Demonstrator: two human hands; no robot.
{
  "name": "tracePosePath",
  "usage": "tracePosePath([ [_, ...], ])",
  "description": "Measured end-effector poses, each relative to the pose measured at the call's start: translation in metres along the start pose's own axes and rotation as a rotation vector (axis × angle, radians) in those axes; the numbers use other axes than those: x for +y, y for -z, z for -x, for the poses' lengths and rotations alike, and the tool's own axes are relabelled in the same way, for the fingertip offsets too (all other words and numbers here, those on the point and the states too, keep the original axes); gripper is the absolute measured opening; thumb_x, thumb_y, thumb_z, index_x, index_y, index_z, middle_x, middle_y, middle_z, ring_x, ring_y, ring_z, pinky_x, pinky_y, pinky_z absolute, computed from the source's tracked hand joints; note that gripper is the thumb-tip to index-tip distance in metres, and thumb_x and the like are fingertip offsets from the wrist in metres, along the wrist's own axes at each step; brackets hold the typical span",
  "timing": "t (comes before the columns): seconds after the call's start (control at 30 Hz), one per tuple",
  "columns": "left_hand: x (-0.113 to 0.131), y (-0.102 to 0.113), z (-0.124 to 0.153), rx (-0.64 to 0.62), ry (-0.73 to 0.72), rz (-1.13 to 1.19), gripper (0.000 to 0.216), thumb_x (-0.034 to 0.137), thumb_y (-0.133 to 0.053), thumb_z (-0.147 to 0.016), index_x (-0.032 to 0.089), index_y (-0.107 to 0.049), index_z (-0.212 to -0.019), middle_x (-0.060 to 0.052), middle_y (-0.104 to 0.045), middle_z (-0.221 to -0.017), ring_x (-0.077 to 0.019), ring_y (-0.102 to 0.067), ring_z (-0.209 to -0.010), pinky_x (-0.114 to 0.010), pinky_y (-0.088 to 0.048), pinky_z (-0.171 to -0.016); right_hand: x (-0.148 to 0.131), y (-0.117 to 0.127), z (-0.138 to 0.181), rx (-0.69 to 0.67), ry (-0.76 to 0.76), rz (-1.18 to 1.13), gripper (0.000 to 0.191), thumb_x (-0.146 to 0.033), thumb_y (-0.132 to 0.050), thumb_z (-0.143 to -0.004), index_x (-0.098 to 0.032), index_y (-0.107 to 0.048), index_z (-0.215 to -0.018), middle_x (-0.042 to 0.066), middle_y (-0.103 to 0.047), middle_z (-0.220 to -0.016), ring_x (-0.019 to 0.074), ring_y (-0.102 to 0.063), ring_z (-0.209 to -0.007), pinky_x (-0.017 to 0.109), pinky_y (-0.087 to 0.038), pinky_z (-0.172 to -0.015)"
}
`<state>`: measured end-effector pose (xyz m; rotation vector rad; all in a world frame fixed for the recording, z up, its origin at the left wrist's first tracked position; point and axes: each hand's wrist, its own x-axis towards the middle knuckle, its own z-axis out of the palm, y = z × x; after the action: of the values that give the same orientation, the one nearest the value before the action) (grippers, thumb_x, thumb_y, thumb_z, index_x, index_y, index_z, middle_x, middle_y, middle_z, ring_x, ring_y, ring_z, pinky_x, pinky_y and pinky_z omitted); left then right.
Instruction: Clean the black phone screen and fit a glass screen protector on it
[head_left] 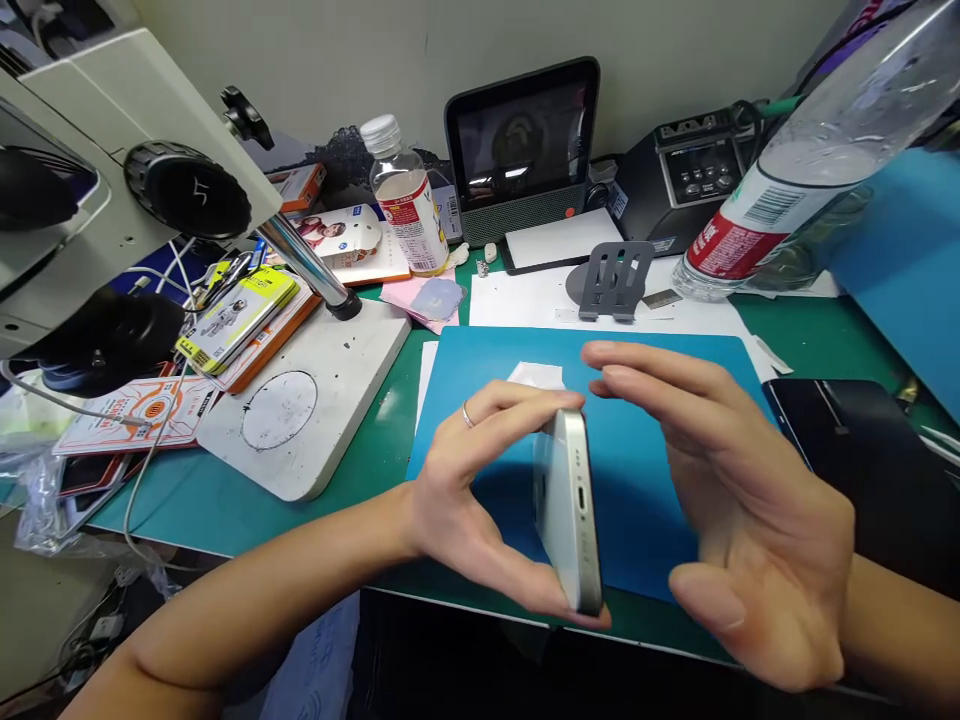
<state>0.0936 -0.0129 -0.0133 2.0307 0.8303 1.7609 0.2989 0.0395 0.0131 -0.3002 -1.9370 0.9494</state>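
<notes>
Over the blue mat (637,560) a smartphone (574,510) is held on its edge, with the charging-port end turned toward me. My left hand (480,480), a ring on one finger, grips it by opposite edges between the fingers and the thumb. To the right of the phone, my right hand (750,510) is raised with its fingers stretched out and the thumb apart. It holds nothing and does not touch the phone. A small white paper (536,375) lies on the mat behind the phone, partly hidden by my left hand.
A microscope (142,160) stands on its white base (352,350) at left. Behind the mat are a grey phone stand (616,280), a screen device (521,140) and a drink bottle (409,205). A large bottle (757,220) and a black case (862,480) occupy the right.
</notes>
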Motion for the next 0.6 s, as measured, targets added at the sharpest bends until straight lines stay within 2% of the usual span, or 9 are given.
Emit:
tracePosePath([
  [0.13,0.0,-0.004,0.001,-0.06,-0.071,0.023,0.118,0.069,-0.097,-0.061,0.013,-0.055,-0.156,-0.014,-0.069,-0.124,-0.0247,-0.07,-0.11,-0.038,-0.06,-0.101,-0.015,-0.009,0.003,0.021,-0.14,-0.104,0.059,-0.05,-0.068,-0.091,-0.033,-0.065,-0.147,0.007,-0.063,-0.152,0.0388,-0.056,-0.144,0.057,-0.049,-0.118],
  [0.3,-0.014,-0.003,0.003,0.051,-0.159,-0.004,0.113,0.074,-0.092,-0.064,0.013,-0.058,-0.154,-0.013,-0.071,-0.125,-0.0247,-0.073,-0.107,-0.037,-0.062,-0.098,-0.024,-0.006,-0.014,-0.17,-0.156,-0.078,0.074,-0.031,-0.076,-0.082,-0.038,-0.055,-0.152,0.003,-0.062,-0.155,0.0346,-0.057,-0.145,0.05,-0.05,-0.119],
  [0.37,-0.019,-0.002,0.003,0.074,-0.128,-0.013,0.111,0.073,-0.093,-0.063,0.019,-0.058,-0.153,-0.012,-0.075,-0.124,-0.0264,-0.075,-0.107,-0.037,-0.063,-0.097,-0.026,-0.003,-0.031,-0.244,-0.196,-0.011,0.073,-0.025,-0.074,-0.081,-0.035,-0.056,-0.151,0.004,-0.064,-0.153,0.033,-0.061,-0.141,0.047,-0.052,-0.118],
  [0.47,-0.023,0.002,0.002,0.069,-0.065,0.0,0.113,0.069,-0.097,-0.06,0.026,-0.054,-0.155,-0.01,-0.077,-0.124,-0.028,-0.078,-0.106,-0.035,-0.066,-0.09,-0.028,-0.003,-0.058,-0.357,-0.323,0.034,0.065,-0.031,-0.071,-0.084,-0.029,-0.061,-0.148,0.007,-0.066,-0.151,0.0349,-0.063,-0.138,0.049,-0.053,-0.116],
  [0.6,-0.029,0.007,0.002,0.095,-0.025,0.044,0.105,0.068,-0.094,-0.066,0.024,-0.054,-0.152,-0.011,-0.077,-0.124,-0.029,-0.08,-0.107,-0.037,-0.067,-0.092,-0.024,-0.007,-0.074,-0.394,-0.483,-0.013,0.062,-0.034,-0.069,-0.083,-0.029,-0.066,-0.144,0.006,-0.067,-0.15,0.0367,-0.063,-0.139,0.053,-0.054,-0.115],
])
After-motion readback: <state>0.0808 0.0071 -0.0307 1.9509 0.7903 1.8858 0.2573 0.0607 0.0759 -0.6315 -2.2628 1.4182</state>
